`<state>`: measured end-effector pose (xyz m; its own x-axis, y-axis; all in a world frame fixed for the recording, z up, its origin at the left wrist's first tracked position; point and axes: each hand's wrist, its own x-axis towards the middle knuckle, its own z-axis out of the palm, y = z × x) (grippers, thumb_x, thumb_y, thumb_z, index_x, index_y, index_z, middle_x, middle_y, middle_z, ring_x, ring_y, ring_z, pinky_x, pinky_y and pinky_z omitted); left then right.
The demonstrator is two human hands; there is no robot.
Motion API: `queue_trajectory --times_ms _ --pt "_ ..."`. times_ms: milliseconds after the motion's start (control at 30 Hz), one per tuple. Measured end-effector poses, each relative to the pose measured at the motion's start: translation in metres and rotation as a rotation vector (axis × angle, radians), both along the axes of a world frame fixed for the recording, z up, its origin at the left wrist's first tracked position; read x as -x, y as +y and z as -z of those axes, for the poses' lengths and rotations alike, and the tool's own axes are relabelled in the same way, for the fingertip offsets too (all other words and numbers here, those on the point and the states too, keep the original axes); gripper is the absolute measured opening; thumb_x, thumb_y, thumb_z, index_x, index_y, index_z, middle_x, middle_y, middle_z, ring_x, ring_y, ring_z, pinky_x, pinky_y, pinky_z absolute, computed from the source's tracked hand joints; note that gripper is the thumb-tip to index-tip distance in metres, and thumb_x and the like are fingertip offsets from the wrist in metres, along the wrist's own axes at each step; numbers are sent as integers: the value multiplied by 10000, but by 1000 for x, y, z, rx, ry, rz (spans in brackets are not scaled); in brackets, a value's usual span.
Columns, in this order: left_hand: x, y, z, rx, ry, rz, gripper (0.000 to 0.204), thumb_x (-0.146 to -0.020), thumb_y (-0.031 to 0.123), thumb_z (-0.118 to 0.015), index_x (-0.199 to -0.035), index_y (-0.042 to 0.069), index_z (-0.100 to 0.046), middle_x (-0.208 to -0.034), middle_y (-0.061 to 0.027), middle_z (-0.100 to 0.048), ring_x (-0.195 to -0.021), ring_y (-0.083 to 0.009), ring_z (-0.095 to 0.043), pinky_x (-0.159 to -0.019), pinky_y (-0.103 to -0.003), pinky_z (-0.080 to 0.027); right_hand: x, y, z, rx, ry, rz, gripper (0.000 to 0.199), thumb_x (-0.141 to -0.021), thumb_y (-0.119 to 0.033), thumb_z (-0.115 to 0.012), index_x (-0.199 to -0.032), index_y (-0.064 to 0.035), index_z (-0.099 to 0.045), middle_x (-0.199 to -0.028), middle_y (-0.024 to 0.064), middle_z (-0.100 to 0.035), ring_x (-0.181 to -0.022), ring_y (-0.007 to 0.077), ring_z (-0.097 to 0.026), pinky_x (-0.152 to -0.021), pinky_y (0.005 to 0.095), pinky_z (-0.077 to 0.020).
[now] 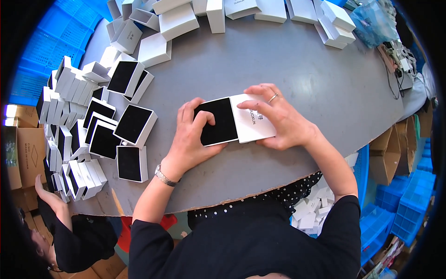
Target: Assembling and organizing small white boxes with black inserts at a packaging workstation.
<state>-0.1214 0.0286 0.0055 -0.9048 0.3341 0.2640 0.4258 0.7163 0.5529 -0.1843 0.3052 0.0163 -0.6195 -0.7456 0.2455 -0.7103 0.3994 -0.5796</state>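
In front of me, a white box tray with a black lining (218, 122) sits partly inside a white box sleeve (251, 124) with dark print on its top. My left hand (193, 132) grips the tray from the left, thumb along its near edge and fingers curled at its far edge. My right hand (278, 116), with a ring on one finger, closes round the sleeve from the right, thumb at the near edge. Just left of my left hand lie several loose black-lined trays (134, 124); one lined tray (131, 162) lies nearest the front edge.
White sleeves (179, 22) line the table's far edge. Stacked white trays (76, 86) fill the left end, near blue crates (55, 46). Another person (74, 232) is at the lower left. A blue plastic bag (374, 23) lies far right. Small white boxes (312, 211) fill a container below the table.
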Motion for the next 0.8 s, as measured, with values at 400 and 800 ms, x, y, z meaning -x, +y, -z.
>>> queue_trajectory --times_ms 400,800 --pt "-2 -2 1 -176 -131 105 666 -616 160 -917 -1146 121 -514 -1397 -177 -430 -1315 -413 -410 -1094 -491 -395 -14 -3 7 64 -26 -7 757 -533 -156 -829 -1263 -155 -630 -1428 175 -468 -1311 428 -408 -1113 510 -378" --pt "-11 45 20 -652 -105 -4 858 -1011 497 -497 -1635 33 -135 -1688 -213 -141 -1574 -379 -97 -1258 -502 -124 -37 -31 3 74 46 168 820 -556 -153 -833 -1335 -183 -580 -1420 199 -459 -1323 468 -387 -1126 553 -368"
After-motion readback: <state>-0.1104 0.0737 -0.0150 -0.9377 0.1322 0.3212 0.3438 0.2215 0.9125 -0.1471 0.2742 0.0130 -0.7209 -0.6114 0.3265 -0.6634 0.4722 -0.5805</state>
